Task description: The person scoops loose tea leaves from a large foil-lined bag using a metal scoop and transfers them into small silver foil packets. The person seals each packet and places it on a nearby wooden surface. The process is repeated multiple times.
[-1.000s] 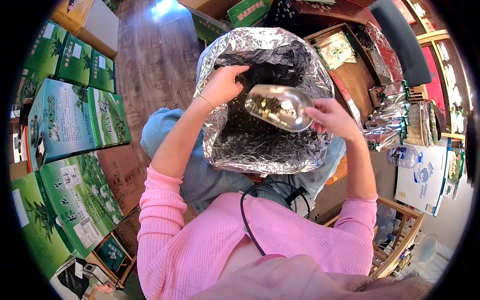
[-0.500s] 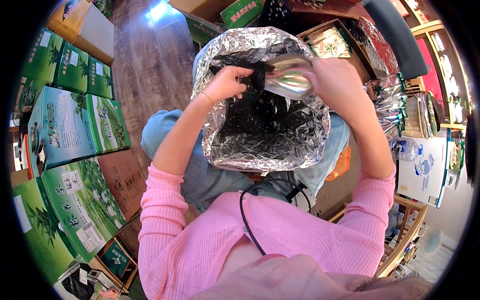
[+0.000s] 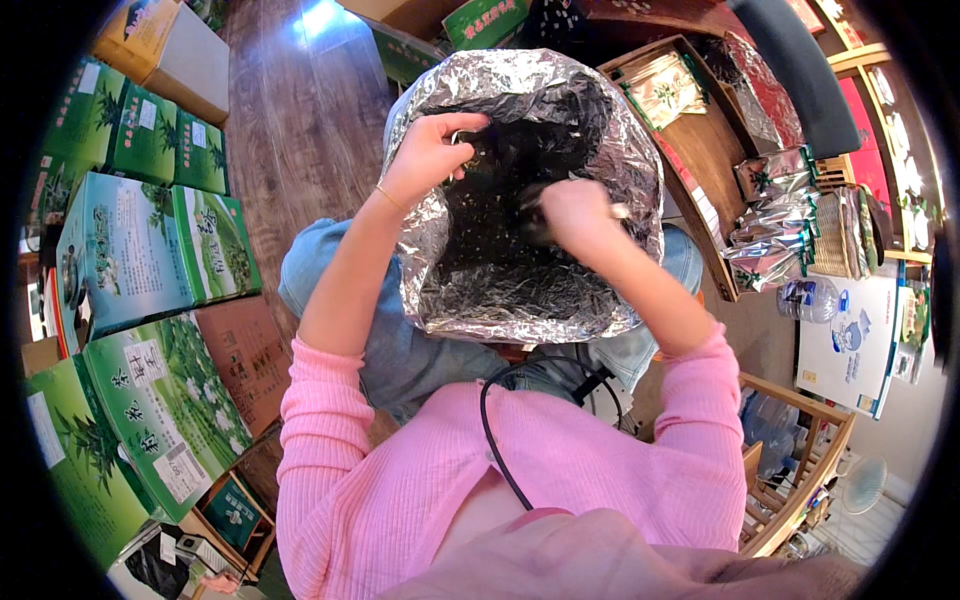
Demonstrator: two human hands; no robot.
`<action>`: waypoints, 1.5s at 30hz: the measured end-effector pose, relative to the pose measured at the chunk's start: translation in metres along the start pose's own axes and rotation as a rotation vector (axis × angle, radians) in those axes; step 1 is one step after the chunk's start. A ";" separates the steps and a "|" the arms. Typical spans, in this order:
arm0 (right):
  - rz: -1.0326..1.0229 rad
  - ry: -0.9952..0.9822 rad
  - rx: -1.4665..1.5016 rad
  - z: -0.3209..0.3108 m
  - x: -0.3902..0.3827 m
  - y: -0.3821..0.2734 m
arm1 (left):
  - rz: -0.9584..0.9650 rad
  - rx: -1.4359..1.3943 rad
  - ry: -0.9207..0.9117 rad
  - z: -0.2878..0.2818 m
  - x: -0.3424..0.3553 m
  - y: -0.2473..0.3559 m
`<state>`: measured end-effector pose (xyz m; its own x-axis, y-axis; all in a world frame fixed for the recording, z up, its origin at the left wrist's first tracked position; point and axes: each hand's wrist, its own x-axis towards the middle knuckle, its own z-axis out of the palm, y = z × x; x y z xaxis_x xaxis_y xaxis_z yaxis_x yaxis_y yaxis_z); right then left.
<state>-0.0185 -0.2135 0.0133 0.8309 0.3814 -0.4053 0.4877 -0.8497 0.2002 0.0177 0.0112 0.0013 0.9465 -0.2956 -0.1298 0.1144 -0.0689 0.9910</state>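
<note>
Foil bag (image 3: 620, 170) — left hand (image 3: 432, 152) grips rim, right hand (image 3: 572, 214) inside

A wooden floor (image 3: 300, 120) carries green boxes (image 3: 130, 240) stacked along its left side, and a cardboard box (image 3: 165, 45) stands at the far left. To the right, a wooden table (image 3: 715, 165) holds silver foil packets (image 3: 775, 215), some piled near its right edge.
</note>
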 end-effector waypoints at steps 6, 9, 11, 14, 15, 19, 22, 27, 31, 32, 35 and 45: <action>0.028 -0.364 0.277 0.179 0.100 -0.034 | -0.023 -0.069 0.061 0.008 0.008 -0.001; 0.052 -0.413 0.458 0.238 0.106 -0.041 | -0.058 -0.051 0.058 0.006 0.011 -0.004; 0.041 -0.396 0.542 0.265 0.098 -0.043 | -0.066 -0.035 0.049 0.009 0.009 0.000; 0.012 -0.413 0.498 0.268 0.098 -0.033 | -0.055 -0.047 0.027 0.011 0.008 0.002; 0.003 -0.432 0.473 0.267 0.100 -0.028 | -0.050 -0.053 0.014 0.012 0.009 0.002; 0.085 0.365 0.967 0.170 0.096 -0.014 | -0.015 0.016 0.043 0.007 0.006 -0.009; -0.090 0.559 1.437 0.086 0.068 -0.005 | -0.014 0.029 0.041 0.011 0.002 -0.004; -0.364 0.734 1.244 0.022 0.042 0.004 | 0.004 -0.062 -0.110 0.016 0.000 0.004; -0.264 0.688 1.432 0.001 0.027 0.012 | 0.079 -0.194 -0.121 0.011 0.003 0.002; -0.255 0.732 1.412 -0.006 0.020 0.016 | 0.077 -0.188 -0.055 0.011 0.000 0.010; -0.135 0.674 1.617 -0.031 -0.001 0.026 | 0.355 -0.340 0.229 0.015 0.000 0.016; -0.074 1.074 1.670 -0.098 -0.035 -0.005 | 0.627 0.282 0.159 0.067 -0.026 0.012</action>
<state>-0.0234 -0.1869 0.1140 0.9272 -0.0927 0.3630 0.3629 -0.0183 -0.9316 -0.0256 -0.0463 0.0143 0.8436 -0.2191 0.4902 -0.5290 -0.1819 0.8289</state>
